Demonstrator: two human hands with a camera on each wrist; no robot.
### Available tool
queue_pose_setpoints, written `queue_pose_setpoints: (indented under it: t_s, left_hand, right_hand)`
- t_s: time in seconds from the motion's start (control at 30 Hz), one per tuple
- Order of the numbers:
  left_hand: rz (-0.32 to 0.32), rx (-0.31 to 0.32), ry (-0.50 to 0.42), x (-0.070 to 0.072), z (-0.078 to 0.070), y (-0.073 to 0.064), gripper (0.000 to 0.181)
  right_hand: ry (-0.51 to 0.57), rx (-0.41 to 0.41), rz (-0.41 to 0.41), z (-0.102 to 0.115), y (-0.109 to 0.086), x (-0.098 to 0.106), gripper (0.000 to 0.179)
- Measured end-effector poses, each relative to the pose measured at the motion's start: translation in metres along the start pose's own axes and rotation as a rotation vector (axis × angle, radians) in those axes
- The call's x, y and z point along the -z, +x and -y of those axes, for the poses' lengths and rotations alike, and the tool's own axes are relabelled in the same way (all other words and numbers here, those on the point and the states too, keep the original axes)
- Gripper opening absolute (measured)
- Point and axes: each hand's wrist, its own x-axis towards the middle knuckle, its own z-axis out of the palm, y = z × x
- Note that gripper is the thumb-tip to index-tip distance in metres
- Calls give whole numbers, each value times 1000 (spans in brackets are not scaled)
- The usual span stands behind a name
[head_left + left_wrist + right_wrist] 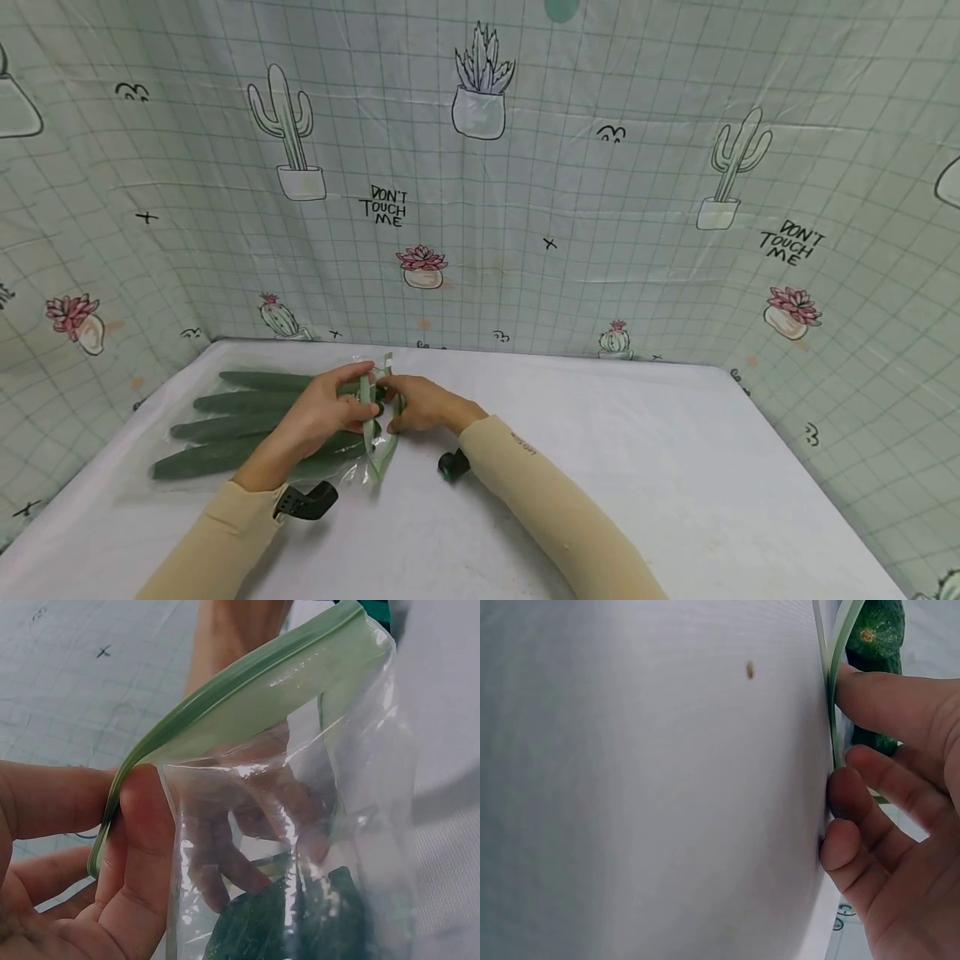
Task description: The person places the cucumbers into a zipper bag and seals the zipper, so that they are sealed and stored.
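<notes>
A clear zip bag (142, 487) with a green zip edge (225, 690) lies on the left half of the table, several long dark green cucumbers (210, 458) inside. At the bag's mouth, my left hand (318, 417) pinches one green edge between thumb and finger. My right hand (423, 404) is at the same mouth, its curled fingers and thumb at the other green edge. Through the plastic in the left wrist view, right fingers show close to a cucumber end (292, 922); whether they touch it I cannot tell. Cucumber ends (877, 634) show beyond the right thumb.
A white cloth covers the table (637, 467). Behind it hangs a grid-patterned curtain (540, 183) with printed cacti. Black wrist cameras (309, 502) sit below both wrists. A small brown speck (750, 670) marks the cloth.
</notes>
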Motion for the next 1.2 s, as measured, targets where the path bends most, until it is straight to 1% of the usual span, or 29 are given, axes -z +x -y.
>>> queue_pose_setpoints:
  t_s: [0.13,0.23,0.33,0.47,0.6,0.7,0.8,0.9,1.07,1.13,1.2]
  left_hand:
    - [-2,7,6,-2,0,-1,72]
    - [-2,8,12,-5,0,-1,72]
    - [-9,17,23,-7,0,0,73]
    - [-19,30,46,-10,2,2,77]
    - [-27,36,70,-14,4,4,81]
    - [-26,35,140,-18,5,4,83]
    - [-19,37,235,-21,4,3,84]
    - [-14,52,283,-23,3,1,86]
    - [-6,87,243,-21,3,1,86]
    - [2,92,224,-21,3,1,86]
    - [5,90,225,-19,4,0,85]
  right_hand:
    - [72,0,-18,-4,-3,0,66]
    - [151,-4,-53,-11,-6,2,57]
    - [201,-11,-93,-17,-7,7,49]
    - [218,-32,-146,-19,-8,16,39]
    - [210,-28,-223,-18,-6,24,30]
    - [203,-25,-259,-18,-2,29,30]
    - [214,-47,-250,-17,0,31,35]
    - [210,-70,-231,-16,3,33,41]
    - [233,-107,-201,-17,9,31,46]
    - [252,-121,-190,-17,11,31,47]
    - [263,-132,-183,-18,13,30,48]
